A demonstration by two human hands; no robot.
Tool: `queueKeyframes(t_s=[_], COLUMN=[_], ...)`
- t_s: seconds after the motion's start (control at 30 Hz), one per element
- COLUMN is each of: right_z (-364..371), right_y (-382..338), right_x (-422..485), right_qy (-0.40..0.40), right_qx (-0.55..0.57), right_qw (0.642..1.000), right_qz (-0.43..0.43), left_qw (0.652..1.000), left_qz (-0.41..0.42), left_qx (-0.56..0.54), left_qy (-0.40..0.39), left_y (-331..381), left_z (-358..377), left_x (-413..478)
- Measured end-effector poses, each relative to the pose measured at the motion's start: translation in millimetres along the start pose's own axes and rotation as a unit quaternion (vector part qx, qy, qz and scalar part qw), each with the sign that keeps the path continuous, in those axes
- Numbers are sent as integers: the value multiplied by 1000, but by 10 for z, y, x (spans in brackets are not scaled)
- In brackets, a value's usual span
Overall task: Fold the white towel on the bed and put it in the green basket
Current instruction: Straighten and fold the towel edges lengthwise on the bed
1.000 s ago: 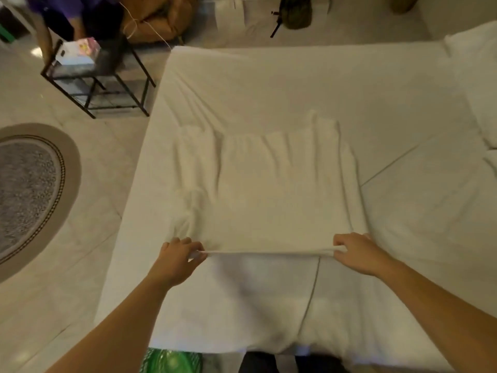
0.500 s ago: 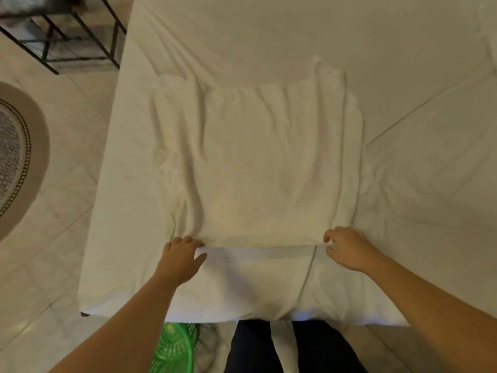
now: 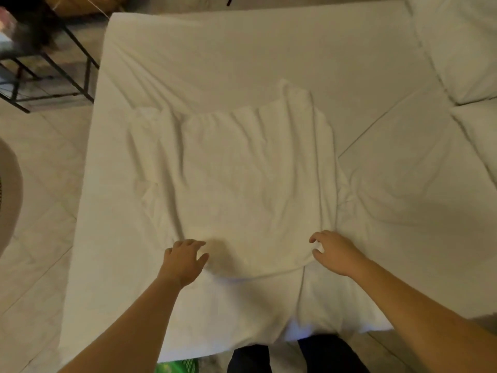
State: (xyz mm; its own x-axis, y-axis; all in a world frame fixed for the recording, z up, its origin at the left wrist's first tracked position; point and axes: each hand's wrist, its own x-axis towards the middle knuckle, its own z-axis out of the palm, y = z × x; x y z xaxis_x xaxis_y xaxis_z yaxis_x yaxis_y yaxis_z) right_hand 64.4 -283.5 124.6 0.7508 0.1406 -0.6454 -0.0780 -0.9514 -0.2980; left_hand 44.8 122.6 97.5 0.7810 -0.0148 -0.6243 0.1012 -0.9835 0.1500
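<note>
The white towel (image 3: 242, 179) lies spread and wrinkled on the bed (image 3: 242, 49), its near edge sagging in a loose curve. My left hand (image 3: 183, 261) hovers at the towel's near left corner with fingers apart, holding nothing. My right hand (image 3: 334, 251) is at the near right corner, fingers spread and curled, also free of the cloth. A sliver of the green basket (image 3: 174, 366) shows at the bottom edge, below the bed's foot, mostly hidden.
Two white pillows (image 3: 462, 49) lie at the right. A black metal side table (image 3: 45, 74) stands on the tiled floor at upper left. A round rug's edge (image 3: 9, 195) shows at far left. My dark trouser legs (image 3: 282, 356) are against the bed's near edge.
Both hands have let go of the towel's near edge, which was pinched taut between them. The edge now lies slack on the bed, and the fingers have opened.
</note>
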Motion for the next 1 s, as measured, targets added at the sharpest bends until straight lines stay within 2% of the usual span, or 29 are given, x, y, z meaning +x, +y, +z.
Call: queueKeyframes(t_s=[0.33,0.6,1.0], right_z=[-342,-600,-702], right_y=[732,1364,1936], right_x=[283,845,1962], right_qy=[20,41,111], right_qx=[78,128,270], right_qw=[996,990,950], right_qz=[29,44,114], left_qw=[998,997,985], left_qz=[45,61,128], left_qx=[29,14,7], left_qy=[32,44,114], left_y=[1121,2177,3534], left_z=[-398,-620,-1085], left_x=[963,1949,3791])
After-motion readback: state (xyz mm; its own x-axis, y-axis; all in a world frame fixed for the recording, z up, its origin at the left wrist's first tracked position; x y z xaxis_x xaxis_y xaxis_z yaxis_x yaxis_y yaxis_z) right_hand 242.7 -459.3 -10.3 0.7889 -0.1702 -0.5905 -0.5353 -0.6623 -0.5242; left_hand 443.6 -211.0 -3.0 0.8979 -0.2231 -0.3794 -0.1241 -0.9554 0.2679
